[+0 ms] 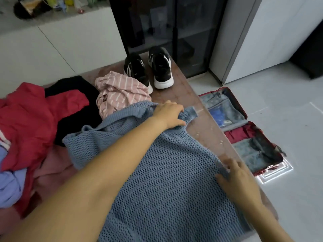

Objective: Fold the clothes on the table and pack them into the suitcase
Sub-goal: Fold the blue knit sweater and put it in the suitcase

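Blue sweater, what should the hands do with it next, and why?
Probably fold the sleeve in across the body: the left hand grips that sleeve of the blue sweater, the blurred right hand is at its side edge, and it lies spread out, unfolded.

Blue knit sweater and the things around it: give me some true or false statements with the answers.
1. The left hand grips the blue knit sweater. True.
2. The suitcase is zipped shut. False: it lies open on the floor.
3. A pair of black shoes stands on the table. True.
4. The pink striped garment is inside the suitcase. False: it lies on the table beside the shoes.
5. The right hand touches the sweater's edge. True.
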